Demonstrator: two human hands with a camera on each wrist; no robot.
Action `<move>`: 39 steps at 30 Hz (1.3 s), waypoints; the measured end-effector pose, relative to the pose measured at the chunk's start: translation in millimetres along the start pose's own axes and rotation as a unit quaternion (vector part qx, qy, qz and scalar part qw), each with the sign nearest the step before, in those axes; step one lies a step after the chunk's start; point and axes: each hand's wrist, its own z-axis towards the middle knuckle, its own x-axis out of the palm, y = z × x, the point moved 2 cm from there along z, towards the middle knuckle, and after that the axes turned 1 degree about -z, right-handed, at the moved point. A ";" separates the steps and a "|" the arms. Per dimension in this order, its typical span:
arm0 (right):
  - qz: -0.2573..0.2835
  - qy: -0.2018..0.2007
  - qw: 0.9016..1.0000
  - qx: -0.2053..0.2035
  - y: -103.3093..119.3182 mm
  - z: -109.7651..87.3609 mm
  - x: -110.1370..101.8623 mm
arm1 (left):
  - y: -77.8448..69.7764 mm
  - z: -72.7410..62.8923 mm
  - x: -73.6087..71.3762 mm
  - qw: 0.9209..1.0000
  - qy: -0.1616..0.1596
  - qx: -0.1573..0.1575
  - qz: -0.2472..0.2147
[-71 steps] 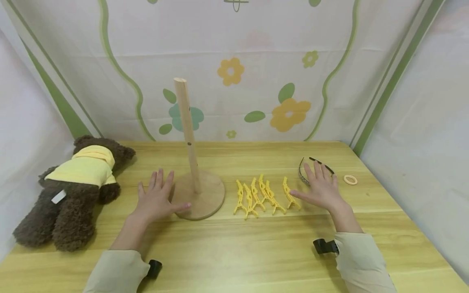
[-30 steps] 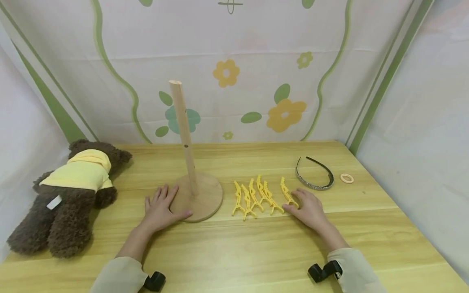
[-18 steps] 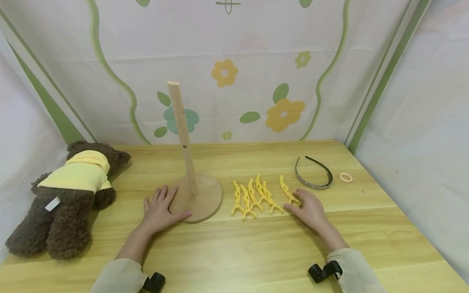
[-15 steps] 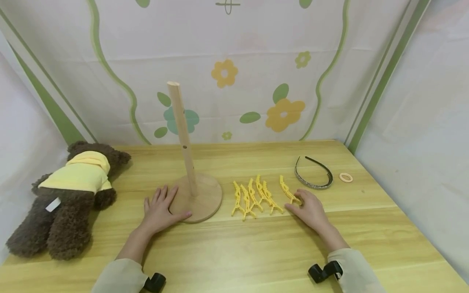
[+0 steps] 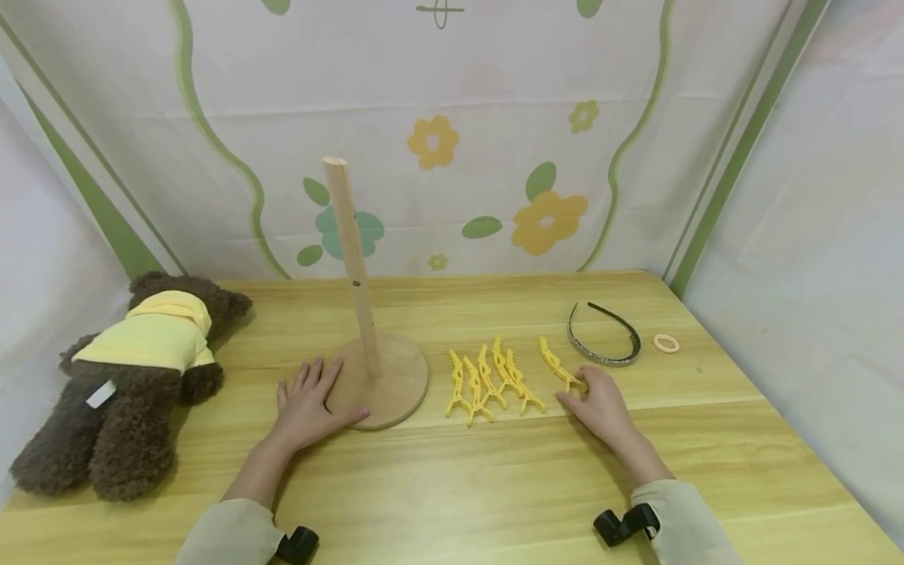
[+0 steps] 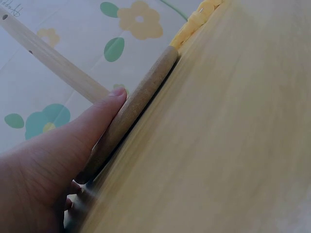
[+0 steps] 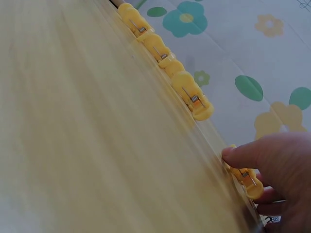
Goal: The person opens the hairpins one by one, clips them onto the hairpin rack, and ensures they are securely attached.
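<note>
My right hand (image 5: 600,404) has thumb and fingers on either side of the handle end of a yellow hair clip (image 5: 555,362), which lies apart from the others. In the right wrist view that clip (image 7: 245,177) shows its small metal spring between the thumb and fingers. Several more yellow hair clips (image 5: 475,384) lie side by side to its left. My left hand (image 5: 304,404) rests at the left edge of a round wooden base (image 5: 402,377), fingers straight. Its thumb lies over the rim, as the left wrist view shows. An upright wooden post (image 5: 349,243) rises from the base.
Behind my right hand lies a dark glittery headband (image 5: 609,359), with a pale ring (image 5: 666,344) to its right. A brown teddy bear (image 5: 134,392) in a yellow top lies at the left. A flowered cloth (image 5: 494,157) hangs behind the wooden table (image 5: 452,486).
Both hands have come down from a spread pose, the left onto the base's edge and the right to the separate clip. That clip's handle end has since shifted slightly right with my fingers.
</note>
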 end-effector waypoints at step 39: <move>0.067 0.068 0.985 -0.142 61.6 40.9 -22.3 | -2.2 -2.8 -0.7 1.000 -0.005 -0.001 0.000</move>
